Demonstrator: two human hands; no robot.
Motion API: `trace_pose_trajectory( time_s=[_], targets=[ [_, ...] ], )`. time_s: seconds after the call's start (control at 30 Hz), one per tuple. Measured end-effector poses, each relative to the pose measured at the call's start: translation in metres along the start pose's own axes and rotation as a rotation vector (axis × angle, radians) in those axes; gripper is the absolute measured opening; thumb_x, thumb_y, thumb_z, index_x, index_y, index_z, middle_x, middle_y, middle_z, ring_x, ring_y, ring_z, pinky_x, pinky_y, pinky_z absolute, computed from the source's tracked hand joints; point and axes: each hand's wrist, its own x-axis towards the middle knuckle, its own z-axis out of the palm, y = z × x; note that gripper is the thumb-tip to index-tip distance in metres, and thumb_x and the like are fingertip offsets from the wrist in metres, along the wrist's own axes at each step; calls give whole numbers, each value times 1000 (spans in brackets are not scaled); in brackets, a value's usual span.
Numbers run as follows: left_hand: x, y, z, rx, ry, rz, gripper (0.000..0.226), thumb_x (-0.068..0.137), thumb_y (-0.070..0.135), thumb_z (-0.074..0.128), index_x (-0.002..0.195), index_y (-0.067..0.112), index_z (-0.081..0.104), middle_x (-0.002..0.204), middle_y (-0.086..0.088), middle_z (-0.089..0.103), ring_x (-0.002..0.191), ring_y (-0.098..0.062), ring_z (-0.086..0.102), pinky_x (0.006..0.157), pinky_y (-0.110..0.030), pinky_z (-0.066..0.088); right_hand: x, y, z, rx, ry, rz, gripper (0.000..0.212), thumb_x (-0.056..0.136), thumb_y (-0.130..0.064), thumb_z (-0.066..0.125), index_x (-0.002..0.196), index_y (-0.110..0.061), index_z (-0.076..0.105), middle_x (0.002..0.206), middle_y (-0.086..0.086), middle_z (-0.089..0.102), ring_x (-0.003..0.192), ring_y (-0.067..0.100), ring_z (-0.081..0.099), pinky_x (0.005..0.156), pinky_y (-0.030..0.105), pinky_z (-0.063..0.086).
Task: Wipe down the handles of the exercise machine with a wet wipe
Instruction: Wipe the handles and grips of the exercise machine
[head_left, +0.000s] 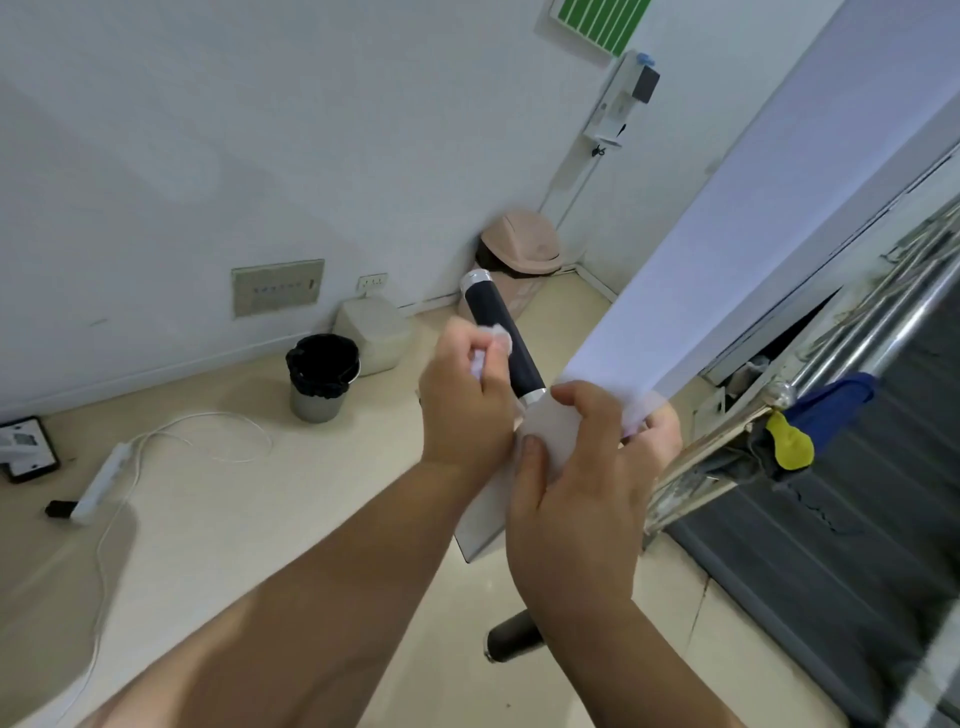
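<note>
A black foam handle (496, 325) with a silver end cap sticks out away from me from the white frame (701, 249) of the exercise machine. My left hand (467, 405) grips a crumpled white wet wipe (498, 338) and presses it against the left side of the handle's middle. My right hand (576, 499) curls around the white joint (550, 426) at the base of the handle. A second dark handle (514, 636) shows low down, below my right wrist.
A black-lined bin (322, 376), a white box (374, 332) and a pink swing-lid bin (519, 244) stand along the wall. A white power strip (101, 480) with cable lies on the floor at left. A metal rail (852, 353) with blue and yellow cloths runs at right.
</note>
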Motion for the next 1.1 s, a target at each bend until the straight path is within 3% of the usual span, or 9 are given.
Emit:
trace_pose_trajectory(
  time_s=[0.1, 0.2, 0.33, 0.4, 0.47, 0.57, 0.8, 0.93, 1.1],
  targets=[
    [38, -5, 4, -36, 50, 62, 25, 97, 15, 61, 76, 13, 49, 56, 13, 43, 57, -11, 45, 60, -31, 40, -3, -3, 2, -8, -22, 18, 54, 85, -10, 70, 121, -40, 44, 137, 10, 28, 100, 14, 35, 91, 14, 29],
    [31, -3, 1, 85, 28, 146, 25, 96, 16, 63, 75, 17, 50, 59, 12, 42, 61, -17, 49, 64, -41, 46, -4, -4, 2, -3, -1, 30, 55, 84, -9, 72, 121, -39, 45, 141, 14, 27, 105, 20, 42, 93, 24, 35],
    [-14, -2, -15, 145, -260, 371, 17, 94, 6, 65, 78, 8, 61, 76, 19, 53, 74, 3, 49, 74, -6, 38, 3, 4, 4, -6, 38, 45, 49, 87, -9, 71, 120, -37, 46, 138, 14, 29, 105, 23, 44, 87, 28, 39],
    [-4, -2, -15, 227, -321, 477, 21, 96, 13, 58, 77, 4, 63, 76, 4, 58, 73, -7, 48, 71, -11, 40, 4, 6, 4, -8, 44, 39, 48, 87, -7, 70, 119, -36, 48, 138, 14, 30, 101, 21, 46, 83, 27, 40],
    [26, -6, -7, 286, -243, 468, 26, 96, 18, 54, 75, 3, 61, 75, -8, 59, 72, -21, 51, 68, -32, 44, 5, 3, 4, -33, 39, 41, 48, 87, -7, 69, 118, -37, 48, 139, 12, 30, 97, 18, 44, 79, 26, 40],
    [63, -10, -5, 304, -161, 433, 20, 97, 13, 57, 81, 2, 59, 81, -11, 59, 76, -27, 55, 70, -43, 46, 5, -1, 3, -38, 23, 38, 48, 88, -7, 68, 117, -39, 47, 139, 12, 30, 97, 18, 47, 76, 22, 40],
    [-6, -14, -37, 260, -413, 429, 15, 96, 6, 63, 81, 7, 62, 77, 11, 51, 70, -3, 42, 69, -7, 33, 8, 3, 1, -42, 60, 43, 45, 90, -6, 66, 118, -36, 46, 131, 12, 32, 85, 22, 50, 61, 42, 56],
    [-17, -63, -71, 301, -387, 270, 12, 97, 11, 64, 88, 18, 61, 83, 25, 53, 79, 4, 54, 76, -5, 37, 5, 0, 3, -70, 33, 83, 46, 90, -10, 67, 119, -38, 44, 139, 11, 30, 93, 29, 54, 68, 41, 56],
    [-27, -82, -79, 400, -588, 231, 9, 97, 12, 62, 92, 18, 67, 86, 14, 59, 80, 1, 52, 76, -7, 37, -4, -7, 3, -55, 5, 82, 53, 89, -9, 69, 122, -41, 40, 142, 20, 33, 94, 6, 31, 79, 32, 46]
  ],
)
